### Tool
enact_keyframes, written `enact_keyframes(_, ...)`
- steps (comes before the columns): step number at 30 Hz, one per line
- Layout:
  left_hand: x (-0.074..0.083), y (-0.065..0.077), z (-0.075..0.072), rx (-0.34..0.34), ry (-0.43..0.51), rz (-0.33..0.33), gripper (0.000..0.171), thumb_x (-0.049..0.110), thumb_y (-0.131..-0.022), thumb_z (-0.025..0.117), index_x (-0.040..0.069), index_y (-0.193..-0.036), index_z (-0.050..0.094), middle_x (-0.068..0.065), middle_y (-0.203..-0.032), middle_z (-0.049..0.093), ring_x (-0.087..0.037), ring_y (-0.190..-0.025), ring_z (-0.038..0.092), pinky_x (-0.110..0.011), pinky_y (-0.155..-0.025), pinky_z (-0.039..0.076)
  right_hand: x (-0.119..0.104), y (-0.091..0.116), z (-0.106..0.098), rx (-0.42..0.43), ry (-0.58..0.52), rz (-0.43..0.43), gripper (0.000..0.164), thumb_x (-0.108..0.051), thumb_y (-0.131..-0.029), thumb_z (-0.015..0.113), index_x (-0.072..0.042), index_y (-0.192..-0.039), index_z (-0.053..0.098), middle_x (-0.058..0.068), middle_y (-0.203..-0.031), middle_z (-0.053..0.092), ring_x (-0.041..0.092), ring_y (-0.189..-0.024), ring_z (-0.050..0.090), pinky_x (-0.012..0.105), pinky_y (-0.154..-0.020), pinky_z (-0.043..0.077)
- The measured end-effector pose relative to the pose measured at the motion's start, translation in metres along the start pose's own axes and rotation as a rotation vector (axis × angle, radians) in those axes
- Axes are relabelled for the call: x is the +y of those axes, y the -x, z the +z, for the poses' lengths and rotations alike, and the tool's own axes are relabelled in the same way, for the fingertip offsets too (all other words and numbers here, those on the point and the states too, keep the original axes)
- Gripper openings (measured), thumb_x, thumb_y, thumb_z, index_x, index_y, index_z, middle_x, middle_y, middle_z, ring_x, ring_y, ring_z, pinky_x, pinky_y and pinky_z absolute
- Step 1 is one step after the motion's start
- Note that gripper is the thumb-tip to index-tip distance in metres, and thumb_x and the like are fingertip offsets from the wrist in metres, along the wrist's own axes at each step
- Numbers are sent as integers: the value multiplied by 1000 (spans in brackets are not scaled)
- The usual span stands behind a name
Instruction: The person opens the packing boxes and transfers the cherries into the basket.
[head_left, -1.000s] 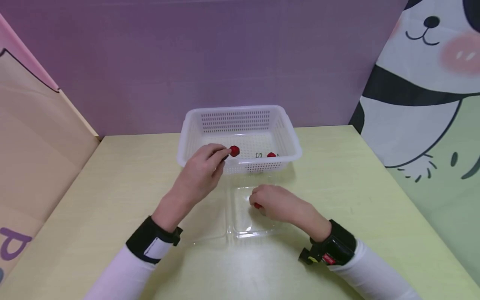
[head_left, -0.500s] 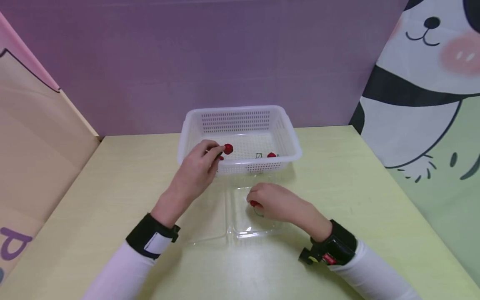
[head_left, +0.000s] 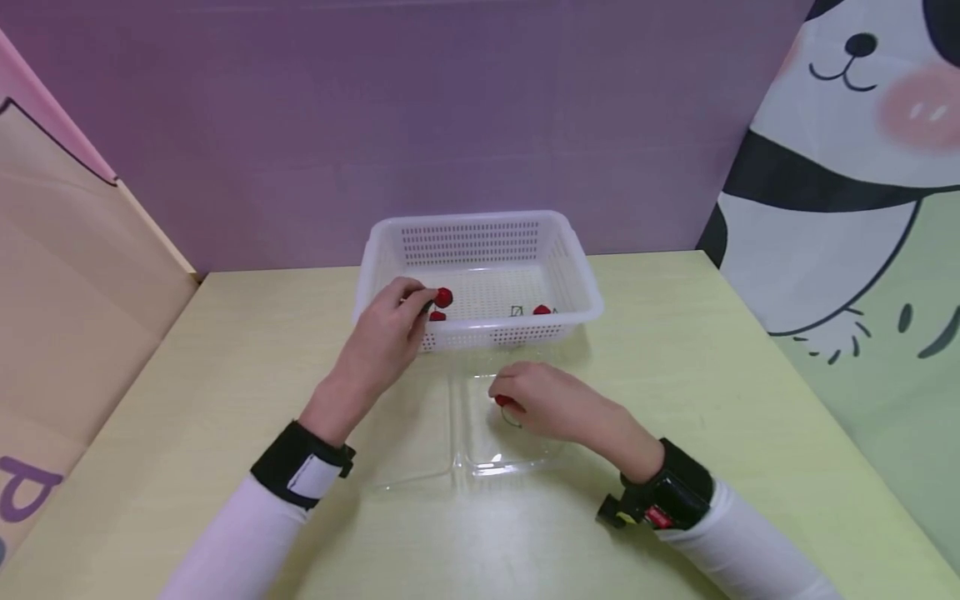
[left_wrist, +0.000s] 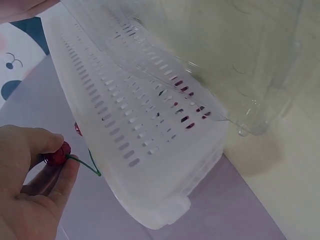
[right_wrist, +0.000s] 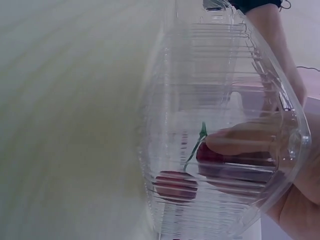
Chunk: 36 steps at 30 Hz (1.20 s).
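Observation:
In the head view my left hand is over the near left rim of a white perforated basket. Its thumb and fingers pinch a red cherry with a green stem, seen in the left wrist view. A second cherry shows just beyond the basket edge. My right hand reaches into the right half of a clear plastic clamshell box, pinching a dark red cherry. Through the box wall, another cherry hangs low beside a green stem.
One more red cherry lies inside the basket near its front wall. The box's other half lies flat to the left on the pale table. A purple backdrop rises behind the basket.
My left hand has drawn left along the basket with its cherry, and a second cherry has come into sight below it. My right hand has shifted slightly left and away, and a curved stem now shows.

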<state>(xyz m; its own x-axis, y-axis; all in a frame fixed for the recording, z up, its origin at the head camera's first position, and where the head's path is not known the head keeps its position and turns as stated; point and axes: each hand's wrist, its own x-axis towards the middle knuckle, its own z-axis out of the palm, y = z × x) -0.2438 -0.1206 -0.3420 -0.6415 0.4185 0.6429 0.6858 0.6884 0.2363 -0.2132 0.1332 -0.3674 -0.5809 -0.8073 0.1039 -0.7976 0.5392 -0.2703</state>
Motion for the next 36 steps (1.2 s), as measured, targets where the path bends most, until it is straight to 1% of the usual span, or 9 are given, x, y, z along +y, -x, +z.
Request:
enact_keyframes(9,-5,1,2,-40,-19,-50,30,-9,-90,71,-11,-120,67,-22,-113,61,-30,-97,64,-37,-82,59,-2,1,-3,36,-36,-30,14,4,-89,72,-9,-87,66,-5,-78,54,12,-72,50,25,-65,46)
enact_keyframes(13,-6,1,2,-60,-21,-85,29,-7,-92,71,-11,-120,67,-22,-114,61,-32,-99,64,-39,-85,59,-3,2,-6,62,-54,-54,12,4,-89,73,-7,-91,69,-3,-81,58,13,-75,52,25,-68,49)
enact_keyframes(17,-8,3,3,-76,-28,-113,27,-7,-93,69,-11,-119,67,-22,-112,61,-32,-99,63,-41,-87,59,-1,3,-9,113,-69,-88,13,5,-89,73,-4,-97,71,0,-88,65,14,-81,58,26,-73,53)
enact_keyframes(19,-10,3,4,-78,-30,-114,26,-7,-92,70,-11,-118,67,-22,-111,61,-32,-99,62,-41,-86,58,0,4,-12,149,-71,-110,14,5,-89,74,-4,-99,72,1,-92,68,15,-84,61,27,-76,55)
enact_keyframes(23,-12,5,5,-79,-28,-115,29,-5,-92,70,-11,-120,66,-23,-114,61,-33,-101,62,-41,-87,58,1,5,-15,215,-73,-152,14,5,-89,74,-4,-99,71,2,-95,70,15,-86,64,28,-78,56)
enact_keyframes(25,-12,5,5,-83,-19,-121,31,-6,-91,69,-12,-122,66,-23,-115,60,-33,-103,62,-40,-86,58,2,5,-17,235,-72,-162,15,5,-88,75,-5,-99,71,2,-95,70,14,-86,63,27,-78,56)
enact_keyframes(30,-13,7,6,-105,-10,-143,29,-6,-92,67,-11,-121,66,-23,-115,61,-33,-101,62,-40,-85,57,2,5,-19,246,-75,-166,15,5,-88,75,-5,-99,71,1,-95,69,14,-87,63,27,-78,56)
enact_keyframes(36,-14,8,7,-127,-20,-142,25,-3,-94,64,-10,-118,68,-22,-114,61,-34,-100,62,-41,-86,56,3,7,-22,245,-69,-161,18,6,-87,76,-4,-101,72,1,-96,70,14,-87,64,27,-79,56)
